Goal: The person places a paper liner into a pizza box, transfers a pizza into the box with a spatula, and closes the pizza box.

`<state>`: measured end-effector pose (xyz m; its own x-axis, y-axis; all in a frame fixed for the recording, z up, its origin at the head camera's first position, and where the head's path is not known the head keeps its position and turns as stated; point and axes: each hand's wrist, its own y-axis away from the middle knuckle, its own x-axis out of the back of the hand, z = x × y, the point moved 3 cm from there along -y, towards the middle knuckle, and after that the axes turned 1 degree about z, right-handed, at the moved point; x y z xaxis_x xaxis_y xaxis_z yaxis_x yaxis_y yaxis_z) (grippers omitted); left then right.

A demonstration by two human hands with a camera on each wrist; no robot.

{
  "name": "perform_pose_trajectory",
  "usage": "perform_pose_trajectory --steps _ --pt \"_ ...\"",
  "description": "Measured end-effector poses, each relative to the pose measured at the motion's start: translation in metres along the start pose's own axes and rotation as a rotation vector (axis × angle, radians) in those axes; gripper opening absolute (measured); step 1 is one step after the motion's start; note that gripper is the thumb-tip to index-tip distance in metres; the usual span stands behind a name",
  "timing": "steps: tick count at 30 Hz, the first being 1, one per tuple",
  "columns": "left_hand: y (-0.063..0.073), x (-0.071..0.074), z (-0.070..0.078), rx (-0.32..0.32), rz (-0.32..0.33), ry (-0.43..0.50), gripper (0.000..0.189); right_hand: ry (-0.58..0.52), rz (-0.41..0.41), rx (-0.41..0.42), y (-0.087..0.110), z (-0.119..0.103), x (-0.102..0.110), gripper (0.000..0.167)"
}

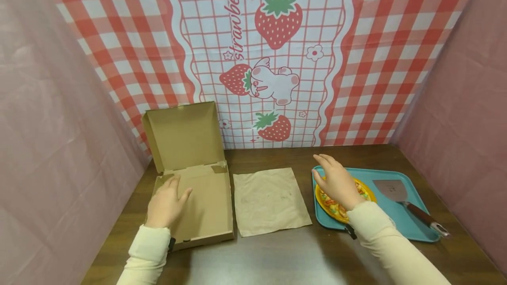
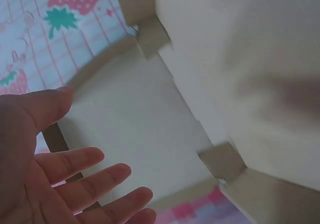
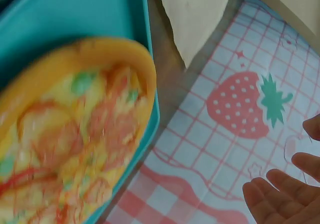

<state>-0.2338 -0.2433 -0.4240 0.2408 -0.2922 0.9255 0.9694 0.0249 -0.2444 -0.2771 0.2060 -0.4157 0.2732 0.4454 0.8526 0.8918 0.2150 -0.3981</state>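
Hovering, fingers extended, the left hand (image 1: 164, 203) is overhanging a brown cardboard box (image 1: 207, 206), the right hand (image 1: 336, 184) a round, yellow-rimmed, red-and-green-topped pizza (image 1: 333, 208).

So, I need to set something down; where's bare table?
The table is bare in front of the brown paper sheet, and behind it up to the strawberry backdrop. Crowded: the blue tray, with pizza, metal spatula and the right hand above.

Cream sleeves (image 1: 390, 245) — black wrist devices (image 1: 350, 231)

Glare pales the table (image 1: 237, 261); wrist views blur.
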Motion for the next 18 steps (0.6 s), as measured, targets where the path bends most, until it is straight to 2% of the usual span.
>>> perform_pose_trajectory --steps 4,10,13,18 --pt "0.008 0.002 -0.018 0.045 -0.051 0.034 0.067 -0.027 -0.014 -0.004 -0.001 -0.005 -0.013 0.053" --pt "0.017 0.004 -0.044 0.076 -0.145 0.159 0.078 -0.064 -0.07 -0.047 -0.003 -0.006 -0.03 0.055" --pt "0.022 0.005 -0.057 0.094 -0.159 0.189 0.081 -0.072 -0.101 -0.074 -0.005 -0.006 -0.037 0.055" --pt "0.028 0.005 -0.075 0.164 -0.191 0.221 0.081 -0.127 -0.143 -0.138 -0.007 -0.001 -0.05 0.054"
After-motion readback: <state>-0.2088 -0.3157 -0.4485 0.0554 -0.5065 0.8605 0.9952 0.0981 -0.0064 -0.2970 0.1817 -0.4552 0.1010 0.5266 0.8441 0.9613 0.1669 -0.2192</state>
